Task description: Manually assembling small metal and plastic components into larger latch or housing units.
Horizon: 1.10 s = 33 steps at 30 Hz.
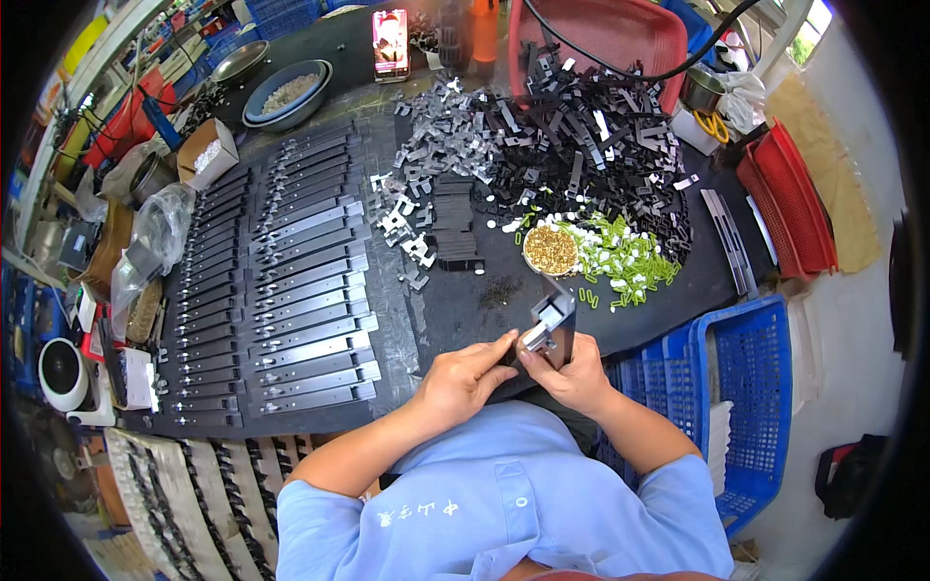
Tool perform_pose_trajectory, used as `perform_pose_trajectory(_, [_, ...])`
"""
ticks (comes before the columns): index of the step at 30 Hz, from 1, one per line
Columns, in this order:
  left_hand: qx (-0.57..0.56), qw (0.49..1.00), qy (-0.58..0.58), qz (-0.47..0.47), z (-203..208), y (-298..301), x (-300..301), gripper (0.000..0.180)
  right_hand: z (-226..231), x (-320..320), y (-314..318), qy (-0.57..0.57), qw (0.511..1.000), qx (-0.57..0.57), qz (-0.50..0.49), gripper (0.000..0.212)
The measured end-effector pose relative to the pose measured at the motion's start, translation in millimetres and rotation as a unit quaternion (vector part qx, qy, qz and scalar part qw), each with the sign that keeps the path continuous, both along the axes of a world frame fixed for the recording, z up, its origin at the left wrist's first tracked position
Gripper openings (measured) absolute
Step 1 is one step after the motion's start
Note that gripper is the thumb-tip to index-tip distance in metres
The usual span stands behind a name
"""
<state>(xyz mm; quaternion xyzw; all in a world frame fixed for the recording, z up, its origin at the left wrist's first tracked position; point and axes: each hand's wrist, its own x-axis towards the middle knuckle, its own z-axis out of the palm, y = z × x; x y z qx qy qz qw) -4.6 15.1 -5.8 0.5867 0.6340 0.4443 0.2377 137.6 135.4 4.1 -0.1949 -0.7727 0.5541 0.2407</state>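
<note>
Above the front edge of the bench, my right hand [573, 376] is closed around a dark metal bracket [560, 320] with a shiny silver piece set in its near end. My left hand [463, 380] comes in from the left, thumb and fingers pinched together close to the bracket's lower end. Whatever sits in that pinch is too small or hidden to make out. Just beyond the bracket stands a round dish of small brass-coloured pieces [550, 250]. Green loop-shaped clips [635, 261] and white bits lie loose to the right of the dish.
Rows of black metal strips [315, 300] cover the left of the bench. Loose silver clips [450, 126] and black parts [581, 145] are heaped at the back, before a red basket [620, 34]. A lit phone [390, 46] stands behind; blue crates [751, 407] are at the right.
</note>
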Motion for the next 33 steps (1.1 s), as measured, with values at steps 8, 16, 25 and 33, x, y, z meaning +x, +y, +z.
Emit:
perform_pose_trajectory(8, [0.023,0.999,0.019,0.018,-2,1,1,0.050,-16,5,-1,0.024,0.998,-0.062,0.018,0.010])
perform_pose_trajectory(16, [0.048,0.998,0.039,0.021,0,2,2,0.045,-22,8,-2,0.061,0.985,-0.157,0.027,0.013])
perform_pose_trajectory(25, [0.073,0.994,0.073,0.022,0,4,3,0.051,-25,9,-3,0.092,0.978,-0.186,0.021,0.012])
perform_pose_trajectory(33, [0.053,0.994,0.089,0.024,2,4,5,0.047,-26,10,-2,0.109,0.971,-0.211,0.035,0.013])
